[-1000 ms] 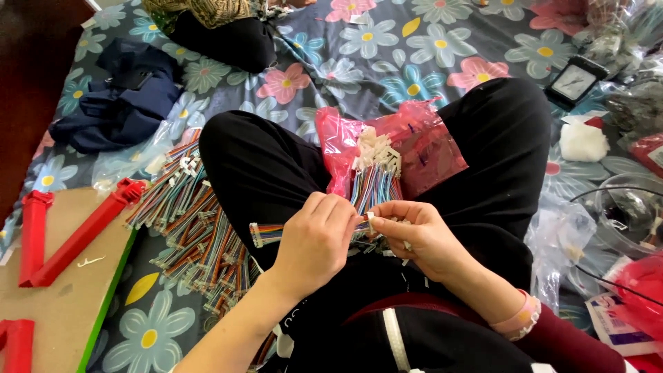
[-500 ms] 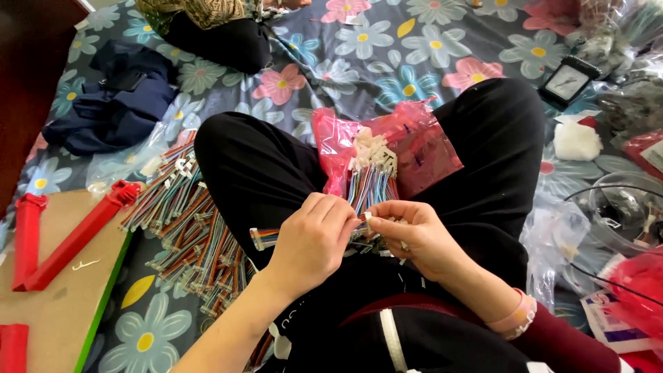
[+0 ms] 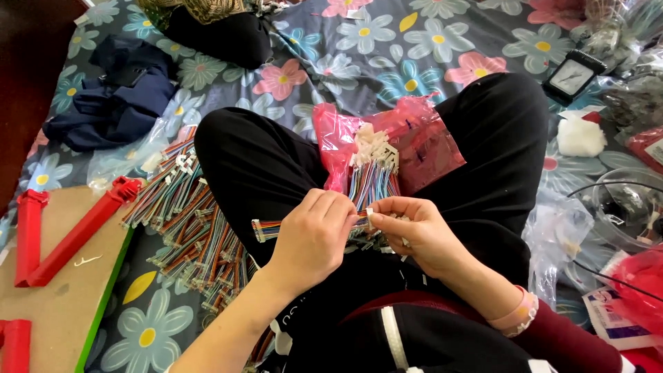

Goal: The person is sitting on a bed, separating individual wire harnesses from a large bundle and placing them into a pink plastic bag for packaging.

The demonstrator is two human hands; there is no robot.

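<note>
Two hands over the lap, left hand [image 3: 314, 238] and right hand [image 3: 414, 231] pinching one multicoloured ribbon cable [image 3: 266, 229], one pink bag [image 3: 421, 141] at twelve o'clock, cable pile [image 3: 186, 221] at nine o'clock

Left hand [image 3: 314, 235] and right hand [image 3: 414, 231] pinching multicoloured wire bundle [image 3: 266, 230], pink bag [image 3: 421, 141] behind

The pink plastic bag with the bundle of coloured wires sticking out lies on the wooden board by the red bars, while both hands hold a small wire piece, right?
Not quite. The head view shows the pink plastic bag with its bundle of coloured wires lying in the person's lap, between the black-trousered legs, not on the wooden board. The left hand and right hand do hold a small wire piece.
</note>
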